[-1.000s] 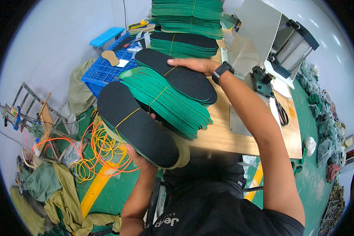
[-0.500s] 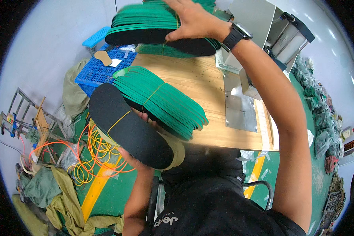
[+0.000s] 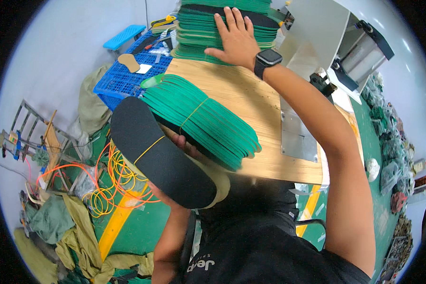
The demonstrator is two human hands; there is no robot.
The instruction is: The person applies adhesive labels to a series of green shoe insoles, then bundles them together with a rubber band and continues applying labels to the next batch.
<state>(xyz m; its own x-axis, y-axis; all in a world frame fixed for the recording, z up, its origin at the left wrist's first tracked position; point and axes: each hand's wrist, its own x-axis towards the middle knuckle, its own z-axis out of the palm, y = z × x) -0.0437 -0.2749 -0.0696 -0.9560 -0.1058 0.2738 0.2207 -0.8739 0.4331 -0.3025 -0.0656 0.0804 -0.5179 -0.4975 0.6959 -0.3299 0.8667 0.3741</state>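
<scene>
My left hand point(image 3: 165, 193) grips a bundle of shoe insoles point(image 3: 158, 156) from beneath, at the table's near left edge. The bundle's black face is up, with a yellow rubber band around it. Just beyond it a banded bundle of green-edged insoles point(image 3: 206, 116) lies on the wooden table. At the far side my right hand point(image 3: 236, 42), fingers spread, rests against a tall stack of green and black insoles point(image 3: 199, 35). The stack's top runs out of view. Part of my left hand is hidden under the bundle.
A blue plastic crate point(image 3: 111, 85) with a tan insole point(image 3: 128, 62) on it stands left of the table. A metal plate point(image 3: 298, 137) and a machine with a cylinder point(image 3: 364, 57) are at the right. Coiled yellow and orange hoses point(image 3: 111, 184) lie on the floor.
The bundle that my right hand gripped is now on the far stack, and that hand has loosened, its fingers spread. My left hand still holds its bundle. The view has shifted slightly.
</scene>
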